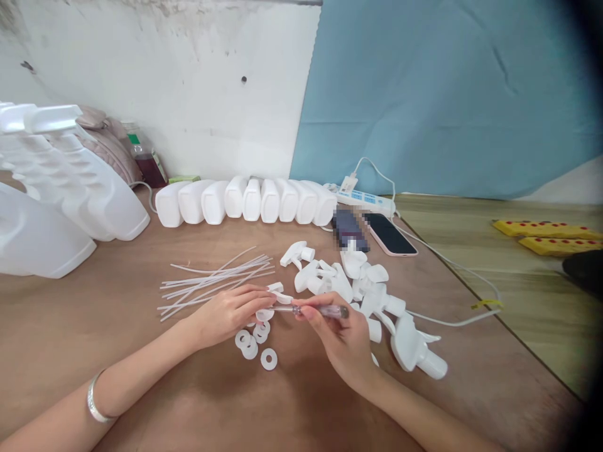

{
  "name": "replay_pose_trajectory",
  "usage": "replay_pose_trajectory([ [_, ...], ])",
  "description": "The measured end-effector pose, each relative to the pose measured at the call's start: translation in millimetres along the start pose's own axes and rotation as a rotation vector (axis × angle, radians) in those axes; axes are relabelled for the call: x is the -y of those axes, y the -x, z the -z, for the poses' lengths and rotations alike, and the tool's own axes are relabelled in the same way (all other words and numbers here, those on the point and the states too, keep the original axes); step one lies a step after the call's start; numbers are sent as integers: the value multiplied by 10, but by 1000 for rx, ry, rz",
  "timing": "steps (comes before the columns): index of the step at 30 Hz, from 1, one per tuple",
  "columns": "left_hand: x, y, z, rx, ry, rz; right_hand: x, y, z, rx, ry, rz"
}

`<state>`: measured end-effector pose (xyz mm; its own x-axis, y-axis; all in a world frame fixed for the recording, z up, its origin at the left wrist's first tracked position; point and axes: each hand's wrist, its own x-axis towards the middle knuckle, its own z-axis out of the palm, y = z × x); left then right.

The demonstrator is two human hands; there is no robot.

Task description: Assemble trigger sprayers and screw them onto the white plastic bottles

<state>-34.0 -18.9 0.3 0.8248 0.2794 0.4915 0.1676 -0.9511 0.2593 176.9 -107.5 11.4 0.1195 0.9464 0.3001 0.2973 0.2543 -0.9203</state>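
My left hand point(237, 312) is closed around a white trigger spray head point(281, 295), partly hidden by the fingers. In my right hand point(343, 342) is a screwdriver point(325, 310) with a clear handle, its shaft pointing left to the spray head's collar. Whether the tip is inside the collar I cannot tell. Several white ring washers point(269, 359) lie just below my left hand. Thin white tubes point(214, 279) are spread loosely beyond it. Right of my hands, more white trigger spray heads point(377, 295) lie in a loose pile.
White bottles point(214, 202) line the back of the table point(198, 402), and larger white bottles point(101, 182) stand at left. Two phones point(391, 235) and a power strip point(365, 201) sit at back right. A white cable point(452, 257) hangs past the table's right edge.
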Motion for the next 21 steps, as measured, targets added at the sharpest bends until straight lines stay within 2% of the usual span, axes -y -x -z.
replay_pose_trajectory([
  [4,-28,-10,10,3,97,57,18,-69,-36,-52,-193,-175],
  [7,-23,-11,25,-4,122,22,16,-106,-46,-49,-277,-258],
  [11,-4,-6,35,-14,179,41,-10,-116,-40,-65,-394,-343],
  [21,-34,-18,60,-36,218,70,-17,-175,-2,-193,-491,-393],
])
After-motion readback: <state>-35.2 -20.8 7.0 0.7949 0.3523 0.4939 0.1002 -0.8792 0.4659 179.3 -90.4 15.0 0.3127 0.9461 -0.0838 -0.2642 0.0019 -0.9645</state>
